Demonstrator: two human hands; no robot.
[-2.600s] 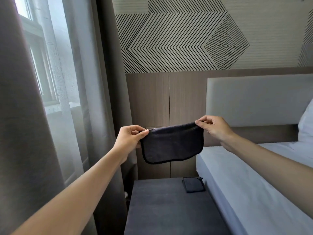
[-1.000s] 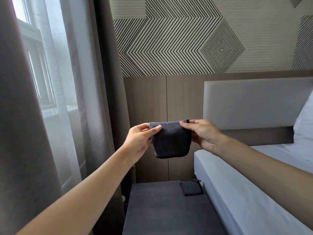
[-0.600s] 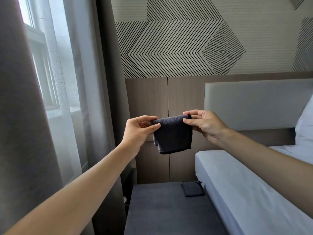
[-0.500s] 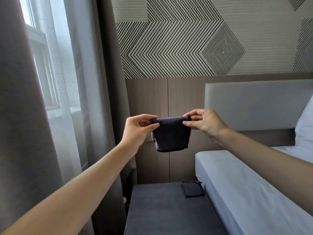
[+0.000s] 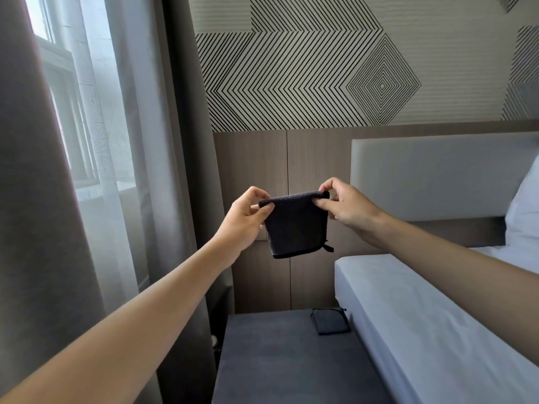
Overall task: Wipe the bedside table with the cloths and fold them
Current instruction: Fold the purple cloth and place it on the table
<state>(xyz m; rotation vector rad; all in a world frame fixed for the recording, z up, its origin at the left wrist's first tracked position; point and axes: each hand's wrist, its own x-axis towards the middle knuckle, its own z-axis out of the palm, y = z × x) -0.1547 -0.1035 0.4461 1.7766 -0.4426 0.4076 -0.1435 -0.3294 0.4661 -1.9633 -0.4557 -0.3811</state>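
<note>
I've got the dark cloth (image 5: pixel 296 225) up in the air above the bedside table (image 5: pixel 277 360), hanging flat from its top fold. Top edge runs L-R, near level, loose edges point down, small loop at lower R corner. Vs 2.6 s ago it's approx half as wide. L hand (image 5: pixel 246 220) pinches top L corner, R hand (image 5: pixel 344 208) pinches top R corner. 2nd cloth (image 5: pixel 329 321) lies on the table by the bed (image 5: pixel 423 316)

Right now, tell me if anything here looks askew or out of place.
Nothing stands out. The left hand and right hand pinch the folded cloth; a second cloth lies flat on the bedside table.
</note>
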